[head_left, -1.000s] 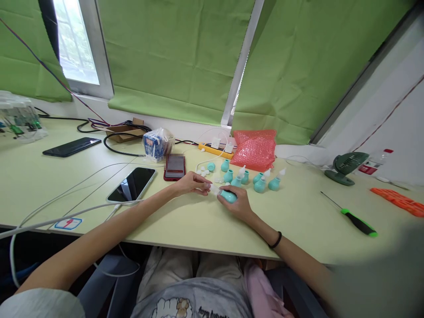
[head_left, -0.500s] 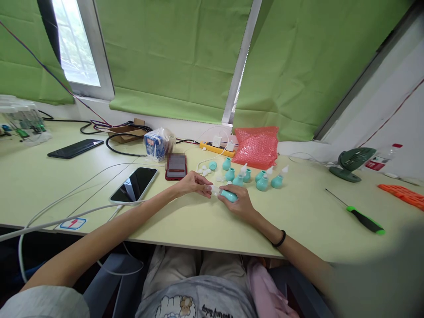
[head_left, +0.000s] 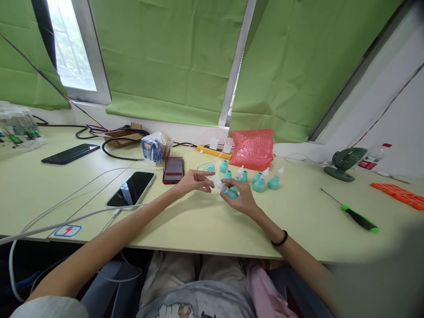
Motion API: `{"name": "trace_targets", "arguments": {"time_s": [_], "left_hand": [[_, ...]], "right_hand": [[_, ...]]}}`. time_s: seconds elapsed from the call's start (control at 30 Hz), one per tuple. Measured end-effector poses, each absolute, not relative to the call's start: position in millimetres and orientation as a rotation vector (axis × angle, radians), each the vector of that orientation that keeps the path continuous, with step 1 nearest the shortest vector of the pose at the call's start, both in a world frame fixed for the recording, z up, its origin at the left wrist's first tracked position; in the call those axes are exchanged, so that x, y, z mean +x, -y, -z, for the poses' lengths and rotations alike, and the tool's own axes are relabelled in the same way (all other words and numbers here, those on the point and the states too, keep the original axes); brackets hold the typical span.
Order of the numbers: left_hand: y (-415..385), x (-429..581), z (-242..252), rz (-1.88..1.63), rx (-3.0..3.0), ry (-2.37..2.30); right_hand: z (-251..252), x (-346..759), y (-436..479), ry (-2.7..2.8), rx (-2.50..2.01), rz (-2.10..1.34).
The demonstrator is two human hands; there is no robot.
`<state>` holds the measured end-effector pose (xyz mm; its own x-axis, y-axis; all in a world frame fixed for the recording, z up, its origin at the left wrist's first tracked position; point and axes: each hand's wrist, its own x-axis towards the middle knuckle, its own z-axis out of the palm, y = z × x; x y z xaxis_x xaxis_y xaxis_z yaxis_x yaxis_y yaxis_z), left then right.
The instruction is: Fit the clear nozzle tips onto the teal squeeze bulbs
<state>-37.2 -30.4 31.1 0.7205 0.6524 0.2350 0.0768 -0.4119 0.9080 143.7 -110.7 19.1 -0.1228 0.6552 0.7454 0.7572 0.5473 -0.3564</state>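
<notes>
My right hand [head_left: 243, 198] is closed around a teal nasal aspirator bulb [head_left: 231, 193], which lies tilted in the fingers with its clear-white nozzle [head_left: 218, 183] pointing left. Just left of that nozzle is my left hand [head_left: 196, 181], index finger stretched out and the other fingers loosely bent, with nothing held in it. Whether its fingertips touch the nozzle I cannot tell. Behind my hands stand several teal bulbs; one at the right [head_left: 273, 183] carries a white nozzle, while one at the back [head_left: 224, 166] has a bare neck.
Left of my hands lie a white-edged phone [head_left: 131, 190] and a dark red device [head_left: 173, 170]. A red bubble-wrap pouch [head_left: 252, 149] and a yellow power strip [head_left: 213, 152] are at the back. To the right are a screwdriver [head_left: 359, 218] and a green fan [head_left: 347, 162].
My left fingers have loosened from the nozzle and spread, the index finger now extended. My right hand still holds the bulb, its nozzle now angled more upward. The view has shifted slightly.
</notes>
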Motion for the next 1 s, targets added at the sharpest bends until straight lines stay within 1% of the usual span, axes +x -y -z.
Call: {"name": "trace_targets", "arguments": {"time_s": [0.17, 0.3, 0.47, 0.6, 0.83, 1.0], "left_hand": [[19.9, -43.3, -27.0, -0.859, 2.235, -0.855], [12.7, -46.7, -17.4, -0.860, 2.462, -1.025], [8.4, -46.8, -8.7, -0.741, 2.606, -1.055], [8.4, -45.5, -8.2, -0.725, 2.602, -1.005], [11.1, -41.5, -14.2, -0.828, 2.362, -0.945], [1.5, -39.7, -4.7, -0.783, 2.144, -0.931]], "right_hand": [[-28.5, 171.3, 106.5, 1.570, -1.255, 0.326], [-32.0, 187.4, 102.1, 1.378, -1.392, 0.451], [-34.9, 193.7, 100.0, 1.316, -1.813, 0.608], [-34.9, 198.7, 98.5, 1.349, -2.068, 0.594], [-33.6, 207.4, 95.3, 1.380, -1.966, 0.577], [-32.8, 206.0, 94.2, 1.395, -1.908, 0.632]]}}
